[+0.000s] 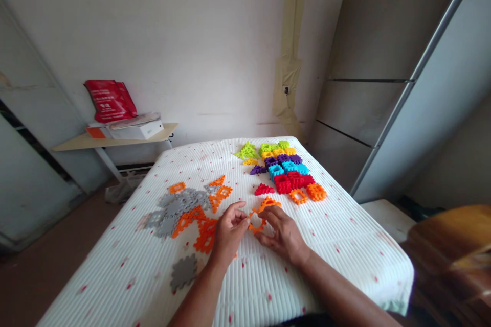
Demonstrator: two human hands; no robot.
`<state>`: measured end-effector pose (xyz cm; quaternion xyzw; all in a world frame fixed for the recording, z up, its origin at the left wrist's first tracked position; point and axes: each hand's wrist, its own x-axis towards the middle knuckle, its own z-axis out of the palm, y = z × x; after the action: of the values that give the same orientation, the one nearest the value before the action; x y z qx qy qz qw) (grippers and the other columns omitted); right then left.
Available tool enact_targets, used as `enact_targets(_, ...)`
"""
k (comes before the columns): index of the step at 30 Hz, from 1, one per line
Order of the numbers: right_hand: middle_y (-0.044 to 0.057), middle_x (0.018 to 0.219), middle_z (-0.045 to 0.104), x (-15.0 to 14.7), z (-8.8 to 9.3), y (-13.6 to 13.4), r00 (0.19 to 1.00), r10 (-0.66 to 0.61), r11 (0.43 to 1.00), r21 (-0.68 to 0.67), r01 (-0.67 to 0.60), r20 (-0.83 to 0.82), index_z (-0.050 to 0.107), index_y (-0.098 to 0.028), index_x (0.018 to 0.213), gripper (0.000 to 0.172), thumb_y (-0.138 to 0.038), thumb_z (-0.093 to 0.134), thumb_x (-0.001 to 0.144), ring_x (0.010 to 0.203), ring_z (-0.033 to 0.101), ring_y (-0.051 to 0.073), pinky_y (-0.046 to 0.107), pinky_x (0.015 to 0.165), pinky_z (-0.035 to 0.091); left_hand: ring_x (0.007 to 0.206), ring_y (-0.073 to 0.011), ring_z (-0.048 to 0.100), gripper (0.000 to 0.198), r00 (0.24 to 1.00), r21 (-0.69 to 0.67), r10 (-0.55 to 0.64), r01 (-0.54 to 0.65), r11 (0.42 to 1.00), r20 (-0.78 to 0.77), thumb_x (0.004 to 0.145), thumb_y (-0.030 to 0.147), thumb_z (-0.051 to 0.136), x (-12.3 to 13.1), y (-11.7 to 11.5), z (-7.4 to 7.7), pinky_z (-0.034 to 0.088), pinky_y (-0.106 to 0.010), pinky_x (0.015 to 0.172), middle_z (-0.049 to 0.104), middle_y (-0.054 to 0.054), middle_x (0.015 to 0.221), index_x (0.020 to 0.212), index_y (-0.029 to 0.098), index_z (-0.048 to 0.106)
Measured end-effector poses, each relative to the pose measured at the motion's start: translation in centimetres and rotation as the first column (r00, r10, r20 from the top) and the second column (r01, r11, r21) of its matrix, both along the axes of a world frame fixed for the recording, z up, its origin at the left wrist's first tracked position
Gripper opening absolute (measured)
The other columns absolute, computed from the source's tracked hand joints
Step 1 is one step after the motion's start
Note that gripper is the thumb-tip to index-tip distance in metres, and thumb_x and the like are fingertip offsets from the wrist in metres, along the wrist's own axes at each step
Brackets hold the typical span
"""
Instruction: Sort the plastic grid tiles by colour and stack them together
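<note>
A toothed orange plastic frame with an open middle point(258, 229) is between the two hands, above or on the near half of a table under a white ribbed cloth with red specks point(333, 265). Its opening faces mostly upward, and with the thicker orange plastic part point(269, 203) at its far edge its long axis runs from about 7 to 1 o'clock, 12 being away from the person; whether the two are joined cannot be told. The left hand point(229, 225) pinches the frame's 9 o'clock edge between thumb and fingertips, other fingers loosely curled. The right hand point(284, 233) arches over its 3 o'clock side, covering some of it; how firmly it grips cannot be told. At 12 o'clock, a small red toothed plastic piece point(264, 189) lies just beyond. Toward 2 o'clock are an orange square plastic frame point(305, 197) and a stack of orange plastic squares point(317, 192); toward 1 o'clock, red plastic stacks point(294, 180) front blue, purple, yellow and green rows. At 9 o'clock spreads a heap of flat grey plastic pieces point(178, 207), with orange openwork plastic pieces point(205, 235) close beside the left wrist. A grey toothed plastic square point(183, 273) lies apart at 8 o'clock.
</note>
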<state>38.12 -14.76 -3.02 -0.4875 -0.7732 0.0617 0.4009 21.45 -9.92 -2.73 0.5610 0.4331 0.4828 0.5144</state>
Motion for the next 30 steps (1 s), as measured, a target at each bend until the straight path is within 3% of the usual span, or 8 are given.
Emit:
enact_targets(5,0.01,0.101,0.062,-0.3,0.3,-0.4,0.986,-0.088,0.996,0.046,0.082,0.144,0.059,-0.017,0.107,0.031,-0.029,0.058,0.079,0.093,0.058,0.021,0.032,0.077,0.051,0.06,-0.012,0.056,0.043,1.0,-0.003,-0.019,0.019,1.0,0.011,0.062,0.028,0.065,0.2,-0.1,0.0,0.046,-0.023,0.057,0.059,0.001,0.069,0.102,0.014,0.057)
enact_targets(8,0.01,0.099,0.064,0.9,0.5,-0.2,0.957,-0.235,0.967,0.137,0.213,0.17,0.06,-0.016,0.105,0.027,-0.027,0.056,0.081,0.092,0.06,0.02,0.031,0.078,0.05,0.063,-0.0137,0.059,0.046,0.999,-0.011,-0.004,0.004,1.0,0.032,0.064,0.033,0.065,0.1,0.0,0.1,0.048,-0.025,0.059,0.06,-0.001,0.076,0.106,0.016,0.056)
enact_targets(11,0.011,0.1,0.066,3.7,0.8,0.3,0.87,-0.459,0.884,0.184,0.429,0.178,0.062,-0.016,0.104,0.026,-0.03,0.053,0.084,0.09,0.062,0.021,0.032,0.078,0.049,0.067,-0.0141,0.06,0.047,0.998,-0.006,0.047,-0.047,0.999,0.039,0.063,0.036,0.065,-0.2,0.3,0.1,0.049,-0.026,0.061,0.06,-0.001,0.08,0.105,0.017,0.057)
enact_targets(14,0.012,0.101,0.067,6.7,1.2,0.8,0.745,-0.607,0.789,0.098,0.606,0.277,0.063,-0.015,0.101,0.025,-0.029,0.051,0.085,0.088,0.063,0.021,0.03,0.075,0.049,0.067,-0.0138,0.06,0.044,0.997,0.016,0.065,-0.065,0.998,0.039,0.063,0.036,0.065,-0.4,0.5,0.1,0.05,-0.025,0.061,0.06,-0.001,0.08,0.103,0.016,0.058)
enact_targets(20,0.01,0.091,0.068,8.2,2.0,1.6,0.619,-0.616,0.661,-0.108,0.743,0.487,0.064,-0.016,0.096,0.02,-0.025,0.05,0.084,0.08,0.065,0.019,0.025,0.065,0.044,0.066,-0.0134,0.059,0.043,0.999,0.039,0.039,-0.04,0.998,0.012,0.064,0.036,0.063,-0.3,0.4,0.1,0.049,-0.024,0.059,0.06,-0.001,0.079,0.102,0.016,0.059)
enact_targets(25,0.011,0.084,0.067,7.9,1.7,2.3,0.595,-0.596,0.642,-0.125,0.756,0.539,0.064,-0.014,0.087,0.02,-0.028,0.049,0.084,0.072,0.063,0.018,0.024,0.058,0.04,0.065,-0.0132,0.059,0.042,0.999,0.019,0.054,-0.054,0.998,-0.008,0.063,0.035,0.063,-0.3,0.2,0.4,0.048,-0.023,0.056,0.06,-0.001,0.08,0.101,0.017,0.06)
enact_targets(30,0.01,0.086,0.066,8.0,1.1,2.5,0.598,-0.593,0.65,-0.118,0.751,0.539,0.062,-0.014,0.09,0.019,-0.028,0.051,0.083,0.07,0.063,0.017,0.023,0.056,0.037,0.065,-0.0136,0.059,0.042,0.999,0.021,0.044,-0.044,0.999,-0.002,0.064,0.034,0.064,-0.4,0.3,0.2,0.047,-0.024,0.056,0.06,-0.001,0.08,0.102,0.017,0.059)
